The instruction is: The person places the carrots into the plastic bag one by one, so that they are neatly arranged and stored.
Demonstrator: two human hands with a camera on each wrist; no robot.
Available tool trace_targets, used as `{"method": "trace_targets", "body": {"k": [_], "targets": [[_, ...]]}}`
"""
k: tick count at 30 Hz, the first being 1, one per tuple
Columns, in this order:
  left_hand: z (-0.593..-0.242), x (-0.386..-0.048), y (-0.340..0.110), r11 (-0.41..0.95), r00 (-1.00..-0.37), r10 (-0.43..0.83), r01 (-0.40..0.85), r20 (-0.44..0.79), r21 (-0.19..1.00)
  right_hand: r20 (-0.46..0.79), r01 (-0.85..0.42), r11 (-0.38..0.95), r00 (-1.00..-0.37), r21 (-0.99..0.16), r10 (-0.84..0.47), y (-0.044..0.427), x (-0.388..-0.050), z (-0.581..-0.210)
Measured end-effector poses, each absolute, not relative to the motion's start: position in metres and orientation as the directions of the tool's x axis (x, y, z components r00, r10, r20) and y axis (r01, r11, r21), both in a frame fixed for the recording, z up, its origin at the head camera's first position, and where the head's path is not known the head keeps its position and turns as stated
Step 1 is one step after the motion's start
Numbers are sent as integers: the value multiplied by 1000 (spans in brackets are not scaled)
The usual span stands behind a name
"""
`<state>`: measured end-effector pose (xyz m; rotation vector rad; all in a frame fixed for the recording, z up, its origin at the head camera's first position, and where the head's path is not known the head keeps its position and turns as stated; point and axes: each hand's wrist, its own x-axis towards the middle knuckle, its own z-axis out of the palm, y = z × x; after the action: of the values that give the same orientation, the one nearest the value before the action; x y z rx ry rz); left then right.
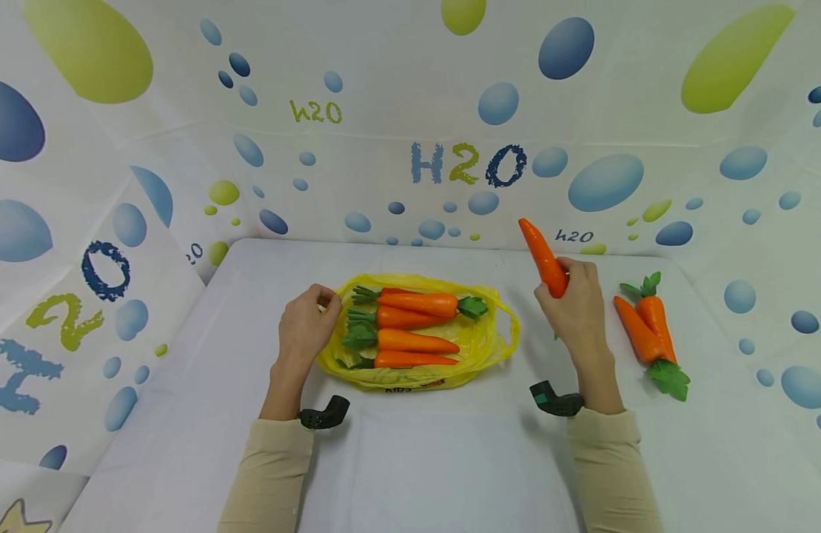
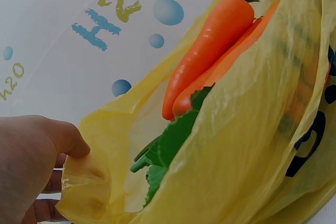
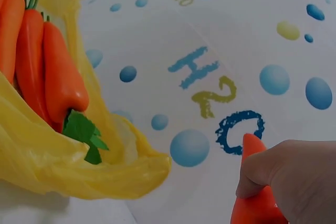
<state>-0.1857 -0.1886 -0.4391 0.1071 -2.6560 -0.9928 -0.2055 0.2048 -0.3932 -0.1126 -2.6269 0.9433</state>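
Observation:
A yellow plastic bag [image 1: 480, 355] lies open on the table with several orange carrots [image 1: 417, 340] with green tops inside it. My left hand [image 1: 306, 323] pinches the bag's left rim; in the left wrist view the thumb and fingers [image 2: 73, 140] hold the thin plastic. My right hand [image 1: 579, 303] grips a single carrot [image 1: 542, 255] above the table, right of the bag, its narrow tip pointing up and away. The right wrist view shows the thumb pressed along this carrot [image 3: 254, 211]. Its leafy end is hidden by the hand.
Two carrots [image 1: 643, 333] with leaves lie crossed on the table to the right of my right hand. A white cloth [image 1: 423, 459] covers the table. Behind it hangs a backdrop [image 1: 383, 185] printed with drops and H2O lettering.

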Motion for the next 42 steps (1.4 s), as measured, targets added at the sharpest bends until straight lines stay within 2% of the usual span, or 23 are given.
{"method": "trace_targets", "body": {"k": [18, 25, 42], "targets": [[-438, -185, -189, 758, -953, -177, 29, 248, 652, 483, -305, 781, -876, -544, -5, 178, -198, -394], [-438, -186, -189, 752, -952, -172, 37, 251, 658, 557, -418, 756, -826, -504, -85, 166, -195, -395], [-438, -185, -189, 754, -955, -175, 28, 241, 657, 534, -487, 740, -820, -464, -205, 132, -187, -401]]}}
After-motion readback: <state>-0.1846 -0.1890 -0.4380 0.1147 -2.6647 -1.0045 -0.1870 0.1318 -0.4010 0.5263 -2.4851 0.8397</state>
